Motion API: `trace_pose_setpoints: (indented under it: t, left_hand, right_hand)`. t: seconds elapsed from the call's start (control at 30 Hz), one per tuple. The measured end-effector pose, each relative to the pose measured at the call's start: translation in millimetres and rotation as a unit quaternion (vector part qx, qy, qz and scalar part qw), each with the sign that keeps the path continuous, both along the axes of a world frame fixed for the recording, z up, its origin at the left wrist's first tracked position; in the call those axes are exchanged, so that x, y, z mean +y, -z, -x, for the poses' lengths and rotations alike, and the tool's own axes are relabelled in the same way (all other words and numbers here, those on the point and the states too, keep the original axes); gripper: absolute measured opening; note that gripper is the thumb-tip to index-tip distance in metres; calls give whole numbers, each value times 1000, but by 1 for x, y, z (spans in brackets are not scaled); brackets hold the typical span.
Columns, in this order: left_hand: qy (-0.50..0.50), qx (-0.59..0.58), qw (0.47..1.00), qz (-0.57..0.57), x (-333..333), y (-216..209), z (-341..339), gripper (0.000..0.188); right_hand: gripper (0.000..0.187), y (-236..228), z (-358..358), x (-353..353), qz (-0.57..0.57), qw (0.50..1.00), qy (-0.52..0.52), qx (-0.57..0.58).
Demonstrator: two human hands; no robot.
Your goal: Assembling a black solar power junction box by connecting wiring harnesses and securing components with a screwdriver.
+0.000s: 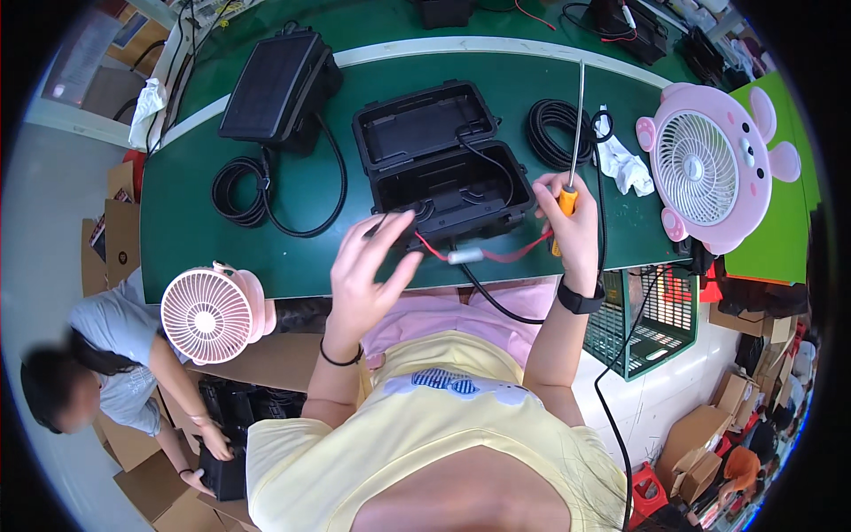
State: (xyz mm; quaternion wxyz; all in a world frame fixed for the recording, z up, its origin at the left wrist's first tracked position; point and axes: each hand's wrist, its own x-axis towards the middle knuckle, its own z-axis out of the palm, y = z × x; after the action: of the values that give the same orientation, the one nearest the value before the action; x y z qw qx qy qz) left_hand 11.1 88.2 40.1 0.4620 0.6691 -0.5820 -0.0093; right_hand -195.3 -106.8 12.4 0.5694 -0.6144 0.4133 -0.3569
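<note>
An open black plastic box [448,208] lies before me on the green table, its lid [425,120] tipped back, with a black cable inside. My left hand [368,270] is at the box's front left corner, open with fingers apart, close to dark wire ends. My right hand [572,226] is closed around the yellow handle of a screwdriver [568,197], whose long shaft points away from me. A red wire [514,255] with a whitish, blurred cylindrical piece [465,255] stretches between my hands along the box's front; its right end reaches my right fingers.
A closed black box [277,93] and coiled cable [238,191] lie left. Another black coil [554,133], white tissue [623,164] and a pink fan [705,164] stand right. A small fan [208,315] is at the front left edge. A co-worker bends over cartons at lower left.
</note>
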Motion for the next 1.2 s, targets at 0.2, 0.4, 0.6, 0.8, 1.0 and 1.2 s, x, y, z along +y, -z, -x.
trace_pose_setpoints:
  t: [0.2, 0.4, 0.6, 0.8, 1.0, 1.2]
  left_hand:
    - [112, -79, 991, 0, -30, -1, 0, 40]
    - [172, -107, 979, 5, -30, -6, -10, 21]
    - [-10, 65, 997, 31, -22, -2, -6, 18]
    - [-89, 71, 993, -1, -14, 11, -8, 27]
    - [-156, 64, 986, 3, -16, 15, -1, 29]
    - [-39, -137, 982, -127, -11, 1, -12, 31]
  right_hand:
    - [27, -9, -9, -3, 83, 995, 13, 45]
    - [28, -6, -20, -16, 47, 996, -51, 47]
    - [23, 7, -11, -12, -84, 991, -103, -36]
    - [31, 15, 2, 19, -107, 982, -120, -98]
    - [34, 26, 3, 28, -136, 971, -99, -172]
    - [34, 24, 4, 29, -126, 972, -99, -171]
